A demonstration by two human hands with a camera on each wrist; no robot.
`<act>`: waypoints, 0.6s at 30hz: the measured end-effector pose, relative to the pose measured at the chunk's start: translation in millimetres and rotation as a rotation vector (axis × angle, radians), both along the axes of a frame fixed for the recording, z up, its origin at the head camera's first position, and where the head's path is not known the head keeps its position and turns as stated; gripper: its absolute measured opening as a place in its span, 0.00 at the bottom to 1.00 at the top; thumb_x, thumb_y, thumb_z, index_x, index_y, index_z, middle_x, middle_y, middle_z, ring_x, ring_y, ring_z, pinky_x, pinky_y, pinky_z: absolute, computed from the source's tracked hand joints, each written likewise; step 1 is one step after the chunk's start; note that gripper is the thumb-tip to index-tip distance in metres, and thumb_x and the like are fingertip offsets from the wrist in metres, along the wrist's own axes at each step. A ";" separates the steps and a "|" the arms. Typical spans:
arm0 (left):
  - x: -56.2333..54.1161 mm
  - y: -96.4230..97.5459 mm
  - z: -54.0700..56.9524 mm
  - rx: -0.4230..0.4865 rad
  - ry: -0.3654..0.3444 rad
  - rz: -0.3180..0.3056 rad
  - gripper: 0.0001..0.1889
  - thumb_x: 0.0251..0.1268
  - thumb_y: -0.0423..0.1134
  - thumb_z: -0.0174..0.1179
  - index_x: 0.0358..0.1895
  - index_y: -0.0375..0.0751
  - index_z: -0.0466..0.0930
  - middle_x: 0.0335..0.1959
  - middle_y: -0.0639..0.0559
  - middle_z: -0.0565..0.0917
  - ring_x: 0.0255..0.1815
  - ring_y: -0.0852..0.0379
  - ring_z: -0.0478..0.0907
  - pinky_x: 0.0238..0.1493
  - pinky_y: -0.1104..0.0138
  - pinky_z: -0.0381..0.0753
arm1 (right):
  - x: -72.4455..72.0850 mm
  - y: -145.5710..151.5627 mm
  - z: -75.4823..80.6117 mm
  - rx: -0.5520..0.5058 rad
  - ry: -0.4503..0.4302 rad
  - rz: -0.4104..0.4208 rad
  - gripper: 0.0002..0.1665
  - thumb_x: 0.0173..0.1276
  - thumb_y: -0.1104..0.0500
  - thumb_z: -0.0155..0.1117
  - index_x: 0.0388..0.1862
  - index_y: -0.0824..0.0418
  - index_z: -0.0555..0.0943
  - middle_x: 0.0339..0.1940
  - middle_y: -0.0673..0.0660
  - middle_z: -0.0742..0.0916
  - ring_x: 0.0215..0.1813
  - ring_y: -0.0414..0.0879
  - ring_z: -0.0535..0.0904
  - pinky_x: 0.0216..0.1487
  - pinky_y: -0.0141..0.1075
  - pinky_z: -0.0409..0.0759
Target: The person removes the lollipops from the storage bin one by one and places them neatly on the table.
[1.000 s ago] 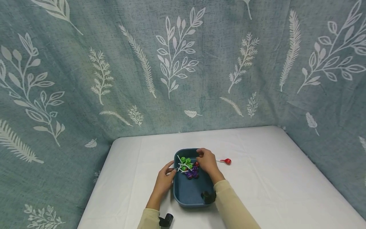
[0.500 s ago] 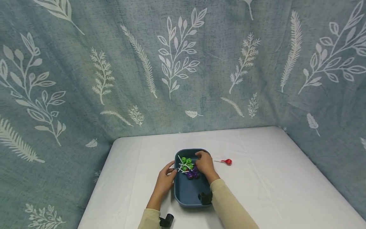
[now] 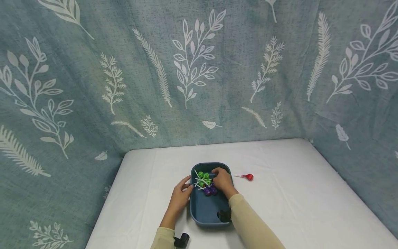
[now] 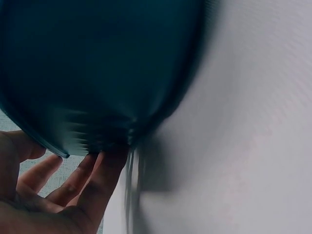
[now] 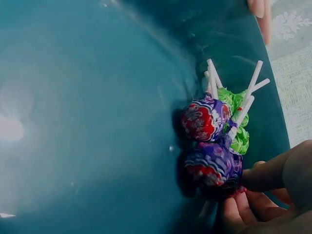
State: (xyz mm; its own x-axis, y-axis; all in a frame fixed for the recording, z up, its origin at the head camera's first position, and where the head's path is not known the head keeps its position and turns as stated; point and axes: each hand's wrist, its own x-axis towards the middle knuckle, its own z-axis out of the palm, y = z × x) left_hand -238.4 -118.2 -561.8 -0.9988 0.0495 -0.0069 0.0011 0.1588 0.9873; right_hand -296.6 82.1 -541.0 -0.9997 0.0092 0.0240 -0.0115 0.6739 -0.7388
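A dark blue tray (image 3: 205, 211) stands on the white table with several lollipops in its far half. Green-wrapped lollipops (image 3: 201, 175) lie with white sticks crossing; purple-wrapped lollipops (image 3: 210, 189) sit just nearer. My left hand (image 3: 179, 196) holds the tray's left side, thumb at the rim and fingers against the outer wall. Inside the tray, my right hand (image 3: 223, 180) reaches down beside the purple lollipops. In the right wrist view its thumb and fingers pinch a lollipop whose red wrapper (image 5: 239, 190) barely shows; the rest is hidden.
One red lollipop (image 3: 249, 177) lies on the table right of the tray, its stick pointing left. A patterned green curtain (image 3: 199, 69) rises behind the table (image 3: 286, 193). Black wrist cameras sit on both sleeves.
My right hand has moved slightly left and lower into the tray, covering the red lollipop that showed by its fingers a second ago. The left hand stays on the tray.
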 end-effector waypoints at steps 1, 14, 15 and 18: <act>0.0 -0.3 -0.2 0.003 0.000 -0.001 0.25 0.75 0.34 0.56 0.73 0.39 0.70 0.58 0.28 0.79 0.51 0.38 0.83 0.40 0.54 0.88 | -0.2 0.0 -0.9 -0.012 -0.002 0.005 0.20 0.60 0.75 0.59 0.52 0.70 0.83 0.46 0.65 0.86 0.45 0.57 0.81 0.49 0.51 0.80; 18.4 6.6 35.4 -0.013 0.004 -0.002 0.24 0.76 0.30 0.52 0.72 0.30 0.67 0.58 0.23 0.77 0.54 0.29 0.80 0.42 0.47 0.87 | -7.9 -0.3 -6.7 -0.097 -0.086 -0.001 0.19 0.54 0.76 0.71 0.47 0.69 0.85 0.42 0.62 0.87 0.44 0.53 0.81 0.44 0.46 0.83; 16.6 6.5 31.6 -0.016 0.004 0.002 0.24 0.76 0.30 0.52 0.73 0.31 0.67 0.58 0.23 0.77 0.54 0.29 0.80 0.42 0.48 0.87 | -8.0 -0.3 -7.0 -0.097 -0.089 -0.002 0.19 0.54 0.75 0.71 0.47 0.69 0.85 0.41 0.62 0.87 0.43 0.53 0.81 0.44 0.46 0.83; 10.1 5.4 16.8 -0.024 0.007 0.009 0.25 0.77 0.32 0.53 0.73 0.33 0.67 0.58 0.25 0.78 0.53 0.32 0.81 0.41 0.49 0.88 | -8.3 -0.1 -8.4 -0.091 -0.101 -0.001 0.17 0.55 0.74 0.70 0.45 0.68 0.86 0.39 0.60 0.87 0.41 0.51 0.81 0.43 0.45 0.82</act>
